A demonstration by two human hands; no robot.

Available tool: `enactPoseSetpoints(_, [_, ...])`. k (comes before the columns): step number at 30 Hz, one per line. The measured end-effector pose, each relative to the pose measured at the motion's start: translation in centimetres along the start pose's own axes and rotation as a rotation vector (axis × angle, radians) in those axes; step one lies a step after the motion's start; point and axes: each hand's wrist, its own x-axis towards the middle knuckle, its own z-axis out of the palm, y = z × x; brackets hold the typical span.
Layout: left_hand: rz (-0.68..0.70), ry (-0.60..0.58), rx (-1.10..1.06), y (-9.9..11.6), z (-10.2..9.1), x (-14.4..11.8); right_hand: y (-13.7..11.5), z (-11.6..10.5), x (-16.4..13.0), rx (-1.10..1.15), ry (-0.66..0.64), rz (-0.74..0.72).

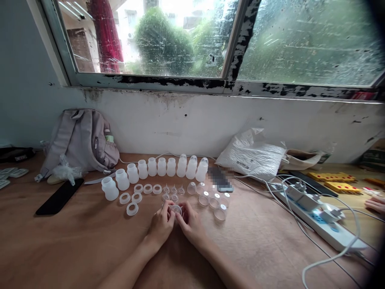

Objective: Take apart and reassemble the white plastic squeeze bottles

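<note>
1. Two bare hands meet at the middle of a brown wooden table, the left hand and the right hand pinching between their fingertips a small clear plastic dome cap, held just above the tabletop.

2. Both hands are closed round the cap, fingers curled in and only narrowly parted; whether a second small piece sits inside the cap cannot be told.

3. Judged from the hold, the work looks best done with light, even pressure from both sides, the thin cap kept level and close to the table so it neither buckles nor slips away.

4. Beyond the hands curves a row of translucent white plastic bottles, with white plastic rings and more clear caps laid out in front of it.

5. A grey fabric backpack leans against the wall at left, with a black smartphone lying flat near it.

6. At right, a white power strip with white cables sits below a crumpled white plastic bag; another person's fingers show at the frame's right edge, well apart from the work.
</note>
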Motion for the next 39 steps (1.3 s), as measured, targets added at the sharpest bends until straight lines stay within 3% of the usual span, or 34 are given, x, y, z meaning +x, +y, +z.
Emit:
enactPoseSetpoints(3, [-0.032,0.001,-0.088,-0.3,-0.1,0.3,-0.2,-0.2,-0.1,0.042,-0.038,0.002])
enactPoseSetpoints(6, [-0.182,-0.035,-0.352,-0.5,0.1,0.7,-0.3,-0.6,0.1,0.09,-0.036,0.014])
enactPoseSetpoints(9, [-0.311,-0.101,-0.582,-0.7,0.3,1.1,-0.3,-0.8,0.2,0.0,0.021,-0.004])
enactPoseSetpoints(13, [-0.393,-0.184,-0.698,-0.6,0.0,1.1,-0.2,-0.7,0.0,-0.123,0.007,-0.116])
enactPoseSetpoints(16, [-0.351,-0.154,-0.616,-0.2,-0.4,1.0,-0.1,-0.4,-0.2,-0.159,-0.036,-0.168])
enactPoseSetpoints(23, [-0.058,-0.086,-0.265,0.6,-1.0,0.7,-0.7,-0.2,-0.9,-0.242,-0.148,-0.216])
enactPoseSetpoints(31, [-0.011,-0.082,-0.137,0.0,-1.0,0.8,-1.1,0.4,-1.3,-0.203,-0.18,-0.247])
enactPoseSetpoints(35, [0.039,-0.079,-0.035,-0.3,-1.3,1.3,-0.6,0.5,-1.4,-0.302,-0.151,-0.292])
enactPoseSetpoints(39, [0.077,0.062,0.226,-1.2,-3.3,2.0,0.0,0.1,-0.5,-0.474,-0.095,-0.331])
